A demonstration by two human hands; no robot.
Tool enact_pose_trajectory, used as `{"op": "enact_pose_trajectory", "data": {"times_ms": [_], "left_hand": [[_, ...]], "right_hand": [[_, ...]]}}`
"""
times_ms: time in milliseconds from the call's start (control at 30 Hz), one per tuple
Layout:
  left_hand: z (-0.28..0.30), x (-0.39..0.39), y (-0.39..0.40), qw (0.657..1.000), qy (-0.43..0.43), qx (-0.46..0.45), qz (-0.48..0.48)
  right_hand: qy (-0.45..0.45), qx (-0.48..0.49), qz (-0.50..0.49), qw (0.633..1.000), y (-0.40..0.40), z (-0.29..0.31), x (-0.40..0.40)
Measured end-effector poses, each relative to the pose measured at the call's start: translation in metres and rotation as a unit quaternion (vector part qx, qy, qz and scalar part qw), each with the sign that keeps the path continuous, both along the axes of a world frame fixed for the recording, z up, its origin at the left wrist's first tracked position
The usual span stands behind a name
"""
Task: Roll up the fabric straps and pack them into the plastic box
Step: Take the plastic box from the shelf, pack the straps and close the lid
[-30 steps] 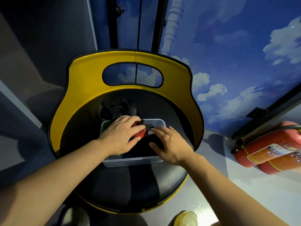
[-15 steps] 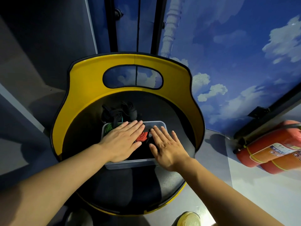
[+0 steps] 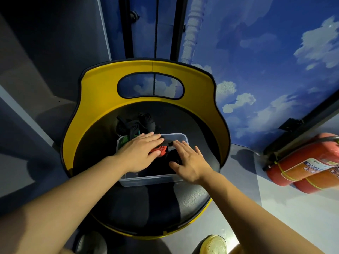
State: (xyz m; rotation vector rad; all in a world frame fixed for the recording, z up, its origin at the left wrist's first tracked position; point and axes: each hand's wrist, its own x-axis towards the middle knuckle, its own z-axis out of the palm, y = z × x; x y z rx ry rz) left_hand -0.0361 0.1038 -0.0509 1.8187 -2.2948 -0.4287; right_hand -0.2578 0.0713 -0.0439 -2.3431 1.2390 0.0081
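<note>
Filling most of the view, a yellow chair with a black seat is observed, a clear plastic box set on it. Two red fire extinguishers are noted well right of the fingers. Both hands are laid flat over the box, fingers straight, grasping nothing: the left hand and right hand. A red rolled strap is seen between the two sets of fingers, inside the box. Black straps are piled just beyond the left fingertips, outside the box.
</note>
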Motion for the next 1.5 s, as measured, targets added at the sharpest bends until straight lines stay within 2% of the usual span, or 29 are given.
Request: {"op": "enact_pose_trajectory", "data": {"times_ms": [233,467,600,767,867,1000,1167,1300,1500], "left_hand": [[0.006,0.001,0.014,0.998,0.020,-0.042,0.048],[0.020,0.009,0.029,0.992,0.048,-0.090,0.079],[0.031,0.026,0.034,0.972,0.092,-0.137,0.165],[0.028,0.059,0.032,0.945,0.129,-0.154,0.258],[0.022,0.073,0.025,0.926,0.179,-0.122,0.310],[0.012,0.083,0.011,0.885,0.265,-0.034,0.380],[0.003,0.086,-0.004,0.856,0.318,0.060,0.403],[-0.002,0.085,-0.011,0.839,0.330,0.073,0.427],[0.001,0.090,-0.007,0.795,0.414,0.084,0.435]], "right_hand": [[-0.042,-0.023,-0.014,0.999,-0.006,0.018,-0.001],[-0.060,-0.100,-0.011,0.993,-0.009,0.025,0.017],[-0.106,-0.092,-0.027,0.990,-0.011,0.037,0.041],[-0.137,-0.060,-0.030,0.988,-0.013,0.042,0.083],[-0.131,-0.025,-0.028,0.991,-0.016,0.041,0.108],[-0.114,0.018,-0.037,0.993,-0.022,0.035,0.135],[-0.087,0.047,-0.066,0.993,-0.032,0.026,0.155],[-0.080,0.067,-0.087,0.991,-0.037,0.022,0.160],[-0.122,0.090,-0.099,0.983,-0.037,0.023,0.164]]}}
